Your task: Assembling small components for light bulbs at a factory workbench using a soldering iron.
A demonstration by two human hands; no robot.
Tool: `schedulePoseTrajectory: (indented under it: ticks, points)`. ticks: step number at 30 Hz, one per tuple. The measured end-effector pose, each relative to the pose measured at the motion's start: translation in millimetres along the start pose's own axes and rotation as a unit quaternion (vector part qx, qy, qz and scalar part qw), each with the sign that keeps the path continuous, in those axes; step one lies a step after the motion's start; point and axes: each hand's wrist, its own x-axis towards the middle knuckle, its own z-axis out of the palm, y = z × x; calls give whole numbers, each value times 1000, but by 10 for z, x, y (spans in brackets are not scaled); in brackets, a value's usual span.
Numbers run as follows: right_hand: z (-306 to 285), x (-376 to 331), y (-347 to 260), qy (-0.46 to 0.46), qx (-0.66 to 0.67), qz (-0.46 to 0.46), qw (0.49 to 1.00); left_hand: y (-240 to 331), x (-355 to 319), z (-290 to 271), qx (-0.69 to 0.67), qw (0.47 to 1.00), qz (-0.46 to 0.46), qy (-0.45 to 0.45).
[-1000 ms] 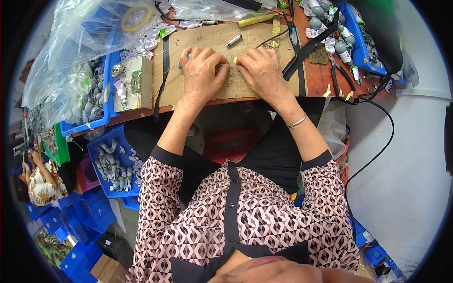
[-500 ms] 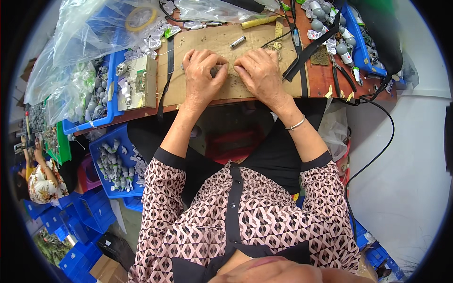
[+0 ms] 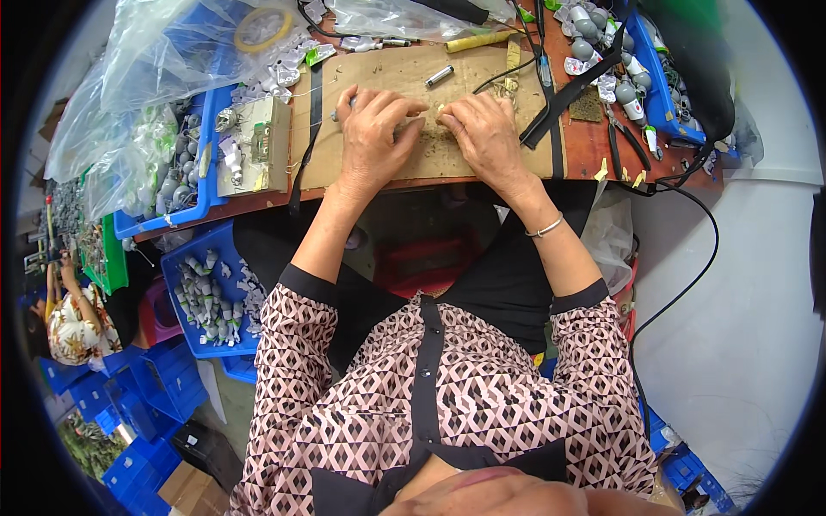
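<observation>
Both of my hands rest over the cardboard sheet (image 3: 430, 76) on the worktable. My left hand (image 3: 375, 138) is curled, thumb tip and index finger drawn together. A small grey bit shows at its outer fingers, too small to name. Just to its right, my right hand (image 3: 489, 142) is bent into a pinch, with a narrow gap between the two. Whatever lies in either pinch is hidden by the fingers. Beyond them lies a small silver-and-black cylinder (image 3: 440, 76). Tiny loose bits are scattered on the cardboard.
Blue bins with grey-and-white bulb-like parts stand left (image 3: 206, 163) and right (image 3: 667, 95). Pliers (image 3: 628, 142) lie right, beside a black strap (image 3: 572, 90). A beige box (image 3: 268, 150) with wiring sits left. A lower blue tray (image 3: 202, 331) holds more parts. A co-worker (image 3: 82, 331) is far left.
My left hand has shifted slightly right, its fingertips reaching closer to the right hand. My right hand has also moved slightly right. Both remain curled over the cardboard.
</observation>
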Motion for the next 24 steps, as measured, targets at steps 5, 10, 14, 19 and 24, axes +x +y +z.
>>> schedulePoseTrajectory:
  ticks: [5,10,14,19,24]
  points:
    - [-12,30,15,-15,-4,-6,1000,48,8,10,11,999,31,-1]
    - [-60,44,40,-23,-2,-14,1000,21,23,66,6,999,32,-4]
    - [-250,65,108,4,-35,17,999,18,31,33,-2,1000,12,0]
    - [-177,9,31,-8,-61,-41,997,37,33,35,29,999,15,-38]
    - [-96,60,73,-16,-61,-29,998,85,62,66,41,998,26,-50]
